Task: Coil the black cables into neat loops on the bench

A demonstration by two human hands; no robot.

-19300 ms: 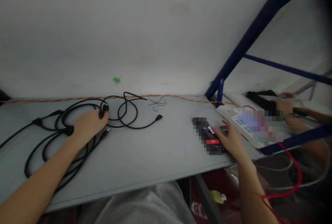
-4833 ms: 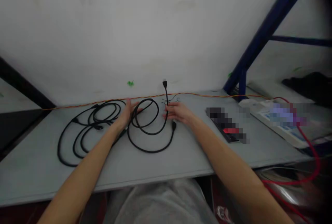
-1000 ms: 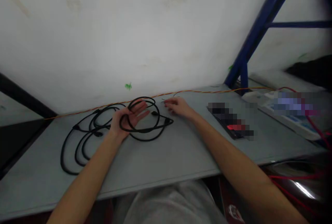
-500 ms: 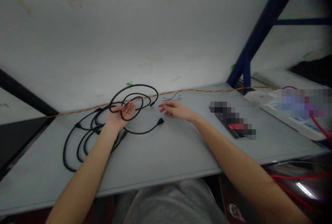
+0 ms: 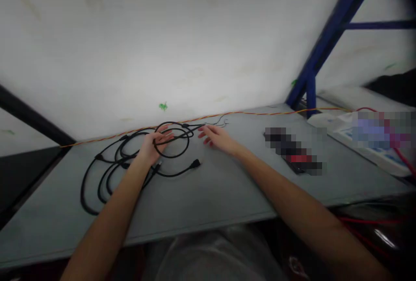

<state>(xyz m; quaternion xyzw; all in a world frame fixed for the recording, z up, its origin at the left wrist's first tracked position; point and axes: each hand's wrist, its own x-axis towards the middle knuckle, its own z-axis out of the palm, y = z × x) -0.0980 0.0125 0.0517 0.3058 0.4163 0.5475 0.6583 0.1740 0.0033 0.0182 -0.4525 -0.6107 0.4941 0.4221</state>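
Observation:
My left hand [image 5: 154,146] lies among loops of a black cable [image 5: 172,142], and its fingers close around the coiled strands. The cable's free plug [image 5: 195,164] rests on the grey table [image 5: 208,194] just right of my left wrist. My right hand [image 5: 217,139] lies open on the tabletop, its fingertips close to a cable end near the coil but not visibly touching it. A longer black cable bundle [image 5: 107,177] spreads out left of my left forearm, partly hidden by it.
A twisted orange-red wire [image 5: 247,112] runs along the table's back edge, with thin dark wires [image 5: 221,122] beside it. To the right lie a pixelated dark object [image 5: 292,151] and a blurred white board [image 5: 373,135]. A blue steel frame [image 5: 325,51] rises behind.
The cable coil has dropped from its raised position to sit lower around my left hand. The free plug has shifted slightly left. My right hand has barely moved.

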